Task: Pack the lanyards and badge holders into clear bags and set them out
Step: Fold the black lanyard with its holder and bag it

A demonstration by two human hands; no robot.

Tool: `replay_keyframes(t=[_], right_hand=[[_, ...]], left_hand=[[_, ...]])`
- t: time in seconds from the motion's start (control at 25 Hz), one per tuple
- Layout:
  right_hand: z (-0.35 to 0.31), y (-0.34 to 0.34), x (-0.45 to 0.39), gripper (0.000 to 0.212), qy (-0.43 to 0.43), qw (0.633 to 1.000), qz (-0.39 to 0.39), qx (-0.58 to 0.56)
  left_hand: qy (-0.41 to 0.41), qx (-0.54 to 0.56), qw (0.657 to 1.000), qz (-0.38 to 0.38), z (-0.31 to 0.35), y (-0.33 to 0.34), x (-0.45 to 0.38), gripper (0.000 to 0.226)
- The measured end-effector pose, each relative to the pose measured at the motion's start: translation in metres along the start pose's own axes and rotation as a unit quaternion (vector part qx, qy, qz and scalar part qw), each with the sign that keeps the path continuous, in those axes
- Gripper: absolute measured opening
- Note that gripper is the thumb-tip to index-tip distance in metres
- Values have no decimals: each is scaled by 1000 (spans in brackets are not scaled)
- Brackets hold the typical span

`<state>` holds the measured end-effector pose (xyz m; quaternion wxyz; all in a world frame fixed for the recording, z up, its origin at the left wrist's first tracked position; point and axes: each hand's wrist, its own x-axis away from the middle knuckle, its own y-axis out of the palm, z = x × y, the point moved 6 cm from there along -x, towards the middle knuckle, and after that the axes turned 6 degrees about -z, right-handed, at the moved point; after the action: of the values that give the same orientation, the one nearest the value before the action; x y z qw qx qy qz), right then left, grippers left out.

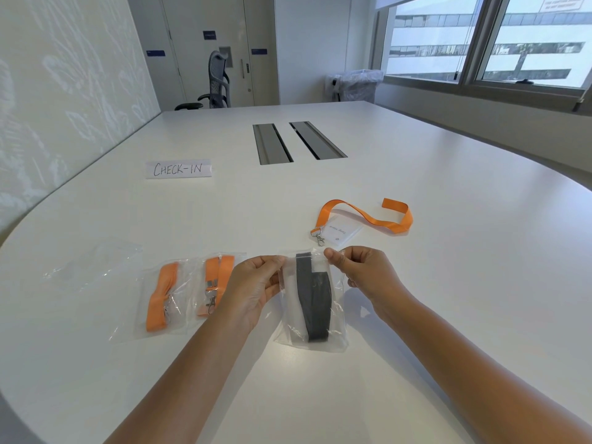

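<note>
A clear bag [333,302] with a folded black lanyard [314,299] and a white badge holder inside is held above the table. My left hand [253,283] pinches its top left edge and my right hand [355,267] pinches its top right corner. To the left lie two clear bags, each with an orange lanyard: one [163,296] further left, the other [214,283] partly behind my left hand. A loose orange lanyard [368,216] with a metal clip lies beyond, over a badge holder [342,232]. An empty clear bag [93,264] lies at far left.
A paper sign reading CHECK-IN [178,168] lies further back on the white table [416,174]. Two grey cable slots [298,142] sit in the table's middle. An office chair [214,84] stands at the far end.
</note>
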<state>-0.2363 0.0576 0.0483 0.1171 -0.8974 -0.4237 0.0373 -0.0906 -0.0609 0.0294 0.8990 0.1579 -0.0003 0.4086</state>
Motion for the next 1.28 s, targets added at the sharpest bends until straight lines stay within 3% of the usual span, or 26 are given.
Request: replay_keyframes(t=[0.44, 0.68, 0.8, 1.0, 1.28], right_hand=[[-3, 1, 1, 36, -6, 999, -14, 37], [-4, 5, 3, 22, 18, 998, -56, 25], [-5, 3, 4, 20, 14, 998, -58, 18], [-6, 8, 7, 23, 1, 995, -97, -7], [0, 13, 8, 27, 21, 994, -100, -38]], left_hand=[[18, -4, 1000, 16, 2, -6, -2, 10], [8, 32, 998, 47, 2, -10, 0, 12], [-13, 47, 999, 13, 2, -4, 1, 10], [-87, 6, 994, -70, -12, 12, 4, 37], [-65, 18, 994, -85, -13, 16, 4, 24]])
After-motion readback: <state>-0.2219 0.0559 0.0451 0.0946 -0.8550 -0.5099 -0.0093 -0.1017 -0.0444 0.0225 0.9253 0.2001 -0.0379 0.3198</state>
